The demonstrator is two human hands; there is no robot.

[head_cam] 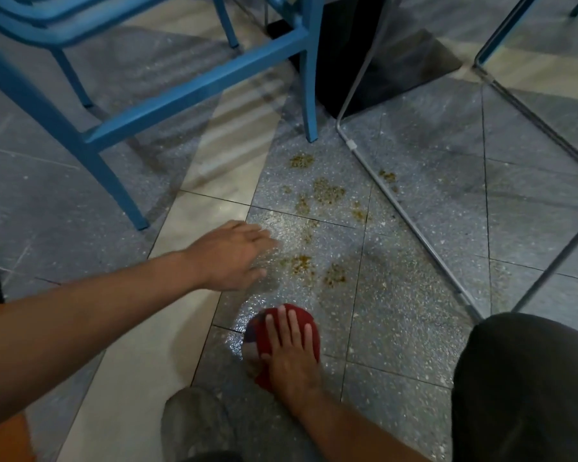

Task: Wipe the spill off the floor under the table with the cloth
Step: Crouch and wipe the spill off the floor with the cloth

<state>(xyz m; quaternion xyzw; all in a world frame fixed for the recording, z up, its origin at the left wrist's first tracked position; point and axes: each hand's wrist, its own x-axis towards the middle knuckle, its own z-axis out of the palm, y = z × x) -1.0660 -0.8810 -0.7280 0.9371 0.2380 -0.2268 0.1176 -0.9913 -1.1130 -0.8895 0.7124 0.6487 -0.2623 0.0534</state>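
Observation:
Brown crumbly spill patches [327,191] lie scattered over the grey speckled floor tiles, from near the blue chair leg down to the middle of the view. My right hand [289,355] lies flat, fingers spread, pressing a red cloth [302,320] onto the wet, shiny tile in front of the spill. My left hand [232,256] hovers low over the floor just left of the nearest patches [302,264], fingers apart and holding nothing; it is slightly blurred.
A blue metal chair [187,95] stands at upper left, one leg [309,105] right behind the spill. A thin grey metal frame [411,221] crosses the floor to the right. A black table base [364,61] stands behind. My dark knee [528,388] fills the lower right.

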